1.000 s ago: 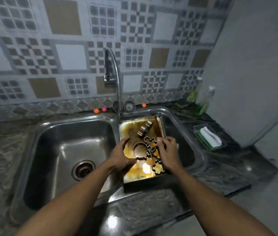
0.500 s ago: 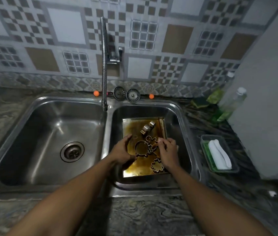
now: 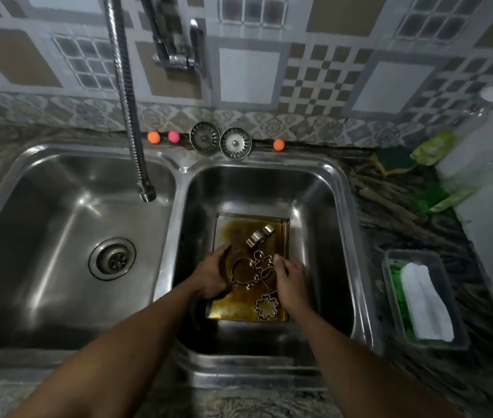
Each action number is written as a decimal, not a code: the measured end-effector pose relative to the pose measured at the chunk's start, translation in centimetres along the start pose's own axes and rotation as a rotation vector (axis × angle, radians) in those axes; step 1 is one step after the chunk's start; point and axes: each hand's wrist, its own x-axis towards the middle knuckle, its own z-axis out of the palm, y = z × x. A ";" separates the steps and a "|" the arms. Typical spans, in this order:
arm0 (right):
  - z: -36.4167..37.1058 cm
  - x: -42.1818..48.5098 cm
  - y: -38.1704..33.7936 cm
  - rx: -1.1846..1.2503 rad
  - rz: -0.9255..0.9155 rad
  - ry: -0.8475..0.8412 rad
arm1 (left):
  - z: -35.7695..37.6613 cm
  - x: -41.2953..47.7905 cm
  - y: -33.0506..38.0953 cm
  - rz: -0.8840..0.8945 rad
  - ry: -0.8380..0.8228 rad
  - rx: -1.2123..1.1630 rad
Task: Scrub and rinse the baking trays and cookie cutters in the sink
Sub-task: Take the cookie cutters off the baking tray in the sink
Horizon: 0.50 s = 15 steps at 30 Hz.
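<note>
A greasy brown baking tray (image 3: 281, 236) lies flat in the right sink basin (image 3: 326, 236). Several metal cookie cutters lie on it: a round one (image 3: 243, 274), a flower one (image 3: 266, 306), a tilted one (image 3: 259, 235) near the far end. My left hand (image 3: 213, 274) grips the tray's left edge, thumb over the rim. My right hand (image 3: 290, 280) grips the tray's right edge, fingers curled over it beside a cutter (image 3: 265, 262). The tray's right rim is hidden under that hand.
The left basin (image 3: 58, 236) has a drain (image 3: 112, 258); the flexible tap hose (image 3: 145, 193) hangs over it. Two strainers (image 3: 219, 140) and small coloured balls (image 3: 163, 136) line the back ledge. A container with a white cloth (image 3: 426, 300), a sponge (image 3: 396, 159) and bottles (image 3: 447, 194) sit on the right counter.
The tray has gone down from the sink's front edge to the floor of the right basin, both hands still on its sides. The camera has tilted down and closer.
</note>
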 end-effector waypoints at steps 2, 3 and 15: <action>0.4 0.5 0.3 -0.036 0.017 -0.016 | 0.0 0.7 -0.7 -0.016 -0.006 0.023; 0.6 0.7 0.4 -0.046 0.013 -0.017 | 0.0 0.9 -0.9 -0.020 -0.012 0.029; 1.1 0.5 0.6 -0.002 0.052 -0.006 | 1.1 1.5 -2.2 -0.026 -0.002 0.051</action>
